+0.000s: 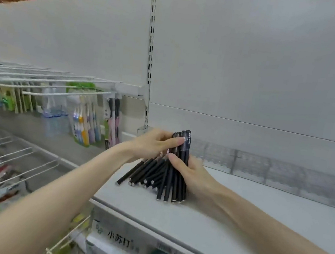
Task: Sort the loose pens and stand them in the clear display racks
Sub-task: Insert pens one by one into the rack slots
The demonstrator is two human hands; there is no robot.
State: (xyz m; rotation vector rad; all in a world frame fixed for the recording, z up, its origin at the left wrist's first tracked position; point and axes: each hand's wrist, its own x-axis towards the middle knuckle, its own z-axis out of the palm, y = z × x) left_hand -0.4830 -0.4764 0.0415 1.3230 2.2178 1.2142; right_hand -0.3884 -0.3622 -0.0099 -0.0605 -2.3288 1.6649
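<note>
A bundle of several black pens (162,171) stands fanned out on the white shelf (257,214), tips down and caps up. My left hand (152,144) grips the pens near their caps from the left, its fingers laid across the tops. My right hand (192,172) grips the upright pens at mid-length from the right, thumb across the front. The clear display racks (262,170) run along the back of the shelf to the right of the pens; their slots look empty.
Left of the shelf, white wire hooks (41,84) carry hanging toothbrush packs (84,123). Lower hooks (11,156) hold more packets. Boxed goods (118,241) sit below the shelf's front edge. A slotted upright (150,61) divides the back panel.
</note>
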